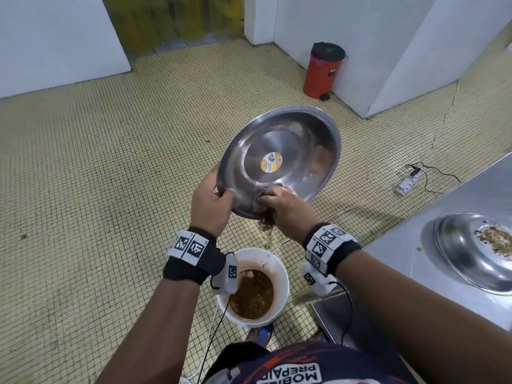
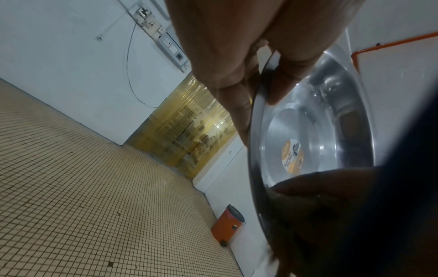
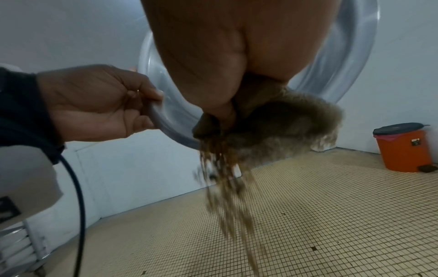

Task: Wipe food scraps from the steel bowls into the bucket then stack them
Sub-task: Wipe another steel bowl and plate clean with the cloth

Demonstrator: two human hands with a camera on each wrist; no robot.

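A large steel bowl (image 1: 288,151) with a yellow sticker is tilted steeply above the white bucket (image 1: 279,273). My left hand (image 1: 213,202) grips its lower left rim, thumb inside (image 2: 282,86). My right hand (image 1: 282,203) presses a dirty brown cloth (image 3: 284,129) against the bowl's lowest rim. Brown food scraps (image 1: 267,228) fall off the rim toward the bucket, which holds brown slop (image 1: 253,295). A second steel bowl (image 1: 454,259) with scraps sits on the steel counter at the right.
The steel counter (image 1: 471,189) runs along the right, with its corner beside the bucket. An orange pedal bin (image 1: 322,70) stands by the white wall. A power strip with cable (image 1: 407,181) lies on the tiled floor (image 1: 110,189). My foot (image 1: 261,332) is behind the bucket.
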